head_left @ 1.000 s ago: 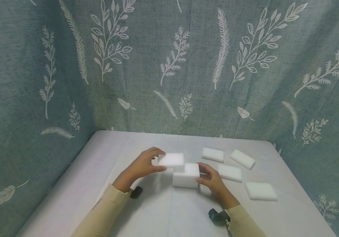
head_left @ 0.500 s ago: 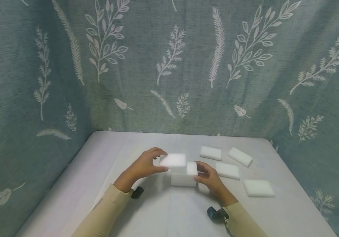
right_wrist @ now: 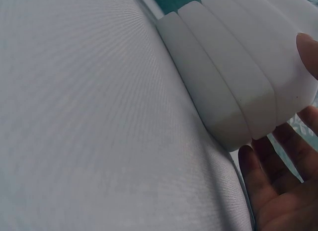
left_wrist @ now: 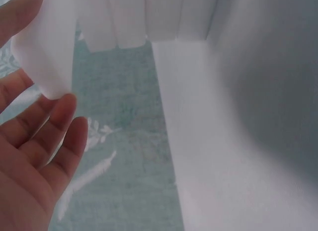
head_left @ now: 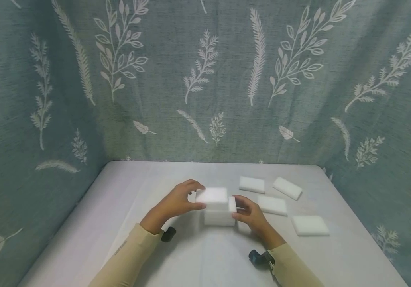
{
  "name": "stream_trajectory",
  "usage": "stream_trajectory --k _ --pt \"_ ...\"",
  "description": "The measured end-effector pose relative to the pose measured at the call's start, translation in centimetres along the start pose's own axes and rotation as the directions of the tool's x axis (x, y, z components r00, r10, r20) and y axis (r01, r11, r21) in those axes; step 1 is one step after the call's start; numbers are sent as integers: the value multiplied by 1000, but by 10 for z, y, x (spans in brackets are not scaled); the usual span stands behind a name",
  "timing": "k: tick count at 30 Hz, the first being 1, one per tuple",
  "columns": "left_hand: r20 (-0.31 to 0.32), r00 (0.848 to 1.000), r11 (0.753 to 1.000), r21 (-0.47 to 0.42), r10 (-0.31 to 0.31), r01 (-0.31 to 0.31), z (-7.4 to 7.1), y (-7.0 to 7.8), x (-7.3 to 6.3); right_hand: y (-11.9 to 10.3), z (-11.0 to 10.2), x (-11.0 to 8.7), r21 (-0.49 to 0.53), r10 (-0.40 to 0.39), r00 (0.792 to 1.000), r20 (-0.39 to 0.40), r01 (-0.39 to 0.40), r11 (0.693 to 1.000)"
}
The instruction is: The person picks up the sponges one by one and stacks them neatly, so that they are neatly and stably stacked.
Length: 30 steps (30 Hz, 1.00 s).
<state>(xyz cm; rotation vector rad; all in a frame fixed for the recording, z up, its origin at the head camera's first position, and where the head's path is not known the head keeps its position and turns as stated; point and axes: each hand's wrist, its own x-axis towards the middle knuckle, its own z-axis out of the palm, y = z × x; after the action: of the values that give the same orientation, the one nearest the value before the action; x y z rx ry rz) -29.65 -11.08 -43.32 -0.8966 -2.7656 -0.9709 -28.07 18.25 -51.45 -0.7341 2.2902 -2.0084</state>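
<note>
Wht block (head_left: pixel 211 196), held flat, long axis L-R

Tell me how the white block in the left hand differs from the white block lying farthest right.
The held block is pinched by the left hand; no hand touches the farthest-right block. The held block is above the stack; the farthest-right block lies directly on the table. Both are white and rectangular.

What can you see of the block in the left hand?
The block is white and rectangular with rounded edges, and looks like foam. The left hand pinches its left end. It is held broad face up over the white stack, offset to the left; whether it touches the stack is unclear.
</note>
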Motion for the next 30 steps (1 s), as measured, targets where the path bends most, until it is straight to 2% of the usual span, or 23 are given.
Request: stream_trajectory --k 10,17,21,25,30 --pt "8 1000 999 -46 3 -3 10 7 4 -4 1 0 -14 27 1000 12 -27 1000" --pt "20 1000 1000 -27 7 -7 17 7 7 -31 3 -5 -31 37 999 19 -37 999" --pt "26 1000 1000 -28 6 -5 18 7 8 -36 4 -5 -49 55 998 17 -54 997" --pt "33 999 999 -33 3 -2 20 9 8 -34 3 -4 -56 60 998 19 -59 997" --pt "38 999 1000 -27 0 1 22 10 8 -12 1 -1 -46 75 997 5 -75 996"
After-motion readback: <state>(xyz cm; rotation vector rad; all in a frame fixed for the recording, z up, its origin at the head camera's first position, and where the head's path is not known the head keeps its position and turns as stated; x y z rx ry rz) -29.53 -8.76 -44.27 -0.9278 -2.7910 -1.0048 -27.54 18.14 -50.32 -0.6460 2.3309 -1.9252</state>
